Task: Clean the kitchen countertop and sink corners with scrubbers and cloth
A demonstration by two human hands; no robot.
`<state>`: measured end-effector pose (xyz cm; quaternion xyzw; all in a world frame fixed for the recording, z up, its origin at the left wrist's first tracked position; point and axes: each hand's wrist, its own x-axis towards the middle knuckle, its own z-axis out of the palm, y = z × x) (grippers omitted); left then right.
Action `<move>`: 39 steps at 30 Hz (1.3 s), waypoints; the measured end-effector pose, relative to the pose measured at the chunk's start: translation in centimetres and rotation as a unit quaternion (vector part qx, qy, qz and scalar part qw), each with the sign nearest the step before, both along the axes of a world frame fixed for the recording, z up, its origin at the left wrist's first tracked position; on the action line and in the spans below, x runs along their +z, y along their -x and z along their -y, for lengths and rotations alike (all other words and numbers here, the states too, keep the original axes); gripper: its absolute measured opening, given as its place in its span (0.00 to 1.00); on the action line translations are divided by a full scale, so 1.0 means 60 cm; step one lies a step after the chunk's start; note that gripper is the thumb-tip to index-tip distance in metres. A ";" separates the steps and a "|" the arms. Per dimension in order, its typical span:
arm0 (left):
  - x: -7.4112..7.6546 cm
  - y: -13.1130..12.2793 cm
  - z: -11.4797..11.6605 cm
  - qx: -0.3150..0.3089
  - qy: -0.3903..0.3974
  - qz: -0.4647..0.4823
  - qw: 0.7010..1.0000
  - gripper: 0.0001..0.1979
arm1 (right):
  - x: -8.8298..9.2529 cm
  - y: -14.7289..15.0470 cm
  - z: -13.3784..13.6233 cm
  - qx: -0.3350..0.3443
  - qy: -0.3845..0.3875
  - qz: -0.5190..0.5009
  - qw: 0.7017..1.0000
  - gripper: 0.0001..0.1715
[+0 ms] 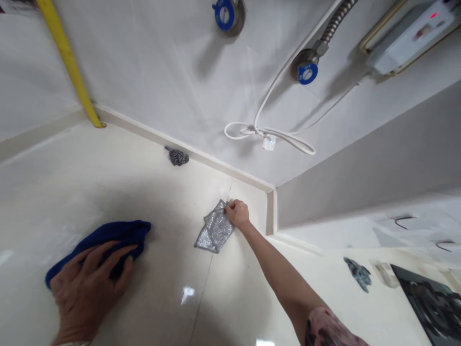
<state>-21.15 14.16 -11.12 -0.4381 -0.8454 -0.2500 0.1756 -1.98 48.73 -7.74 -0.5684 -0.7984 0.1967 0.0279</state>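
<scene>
My left hand lies on a blue cloth at the lower left, its fingers curled over the bunched fabric and pressing it to the glossy cream countertop. Toward the corner, my right hand pinches the upper right edge of a silver-grey mesh scrubbing cloth. That cloth is partly folded and rests across a thin seam in the counter. A dark speckled scrubber sits apart from both hands, against the back ledge.
A yellow pipe enters the counter at the back left. Blue-handled valves and a looped white cable are on the wall. To the right lie a crumpled grey-green cloth and a black panel.
</scene>
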 end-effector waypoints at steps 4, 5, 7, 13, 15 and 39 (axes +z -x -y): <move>0.005 -0.001 -0.002 -0.006 -0.015 -0.040 0.999 0.13 | 0.010 0.040 -0.035 0.009 -0.009 0.025 1.000 0.06; 0.008 -0.002 -0.001 -0.005 -0.012 -0.046 0.999 0.12 | 0.016 0.045 -0.043 0.031 -0.009 0.035 0.999 0.06; 0.016 -0.005 0.000 -0.010 0.000 -0.045 0.999 0.11 | 0.034 0.042 -0.060 0.100 0.004 0.079 0.992 0.05; 0.028 -0.014 0.008 0.010 0.025 -0.058 0.998 0.11 | 0.085 -0.046 -0.115 0.154 -0.006 0.290 0.944 0.11; 0.025 -0.016 0.010 0.018 0.029 -0.056 0.998 0.11 | 0.095 -0.054 -0.112 0.145 -0.003 0.319 0.936 0.13; 0.010 0.011 0.009 -0.042 -0.002 -0.043 0.998 0.08 | -0.002 0.206 0.084 0.311 -0.126 -0.104 0.936 0.30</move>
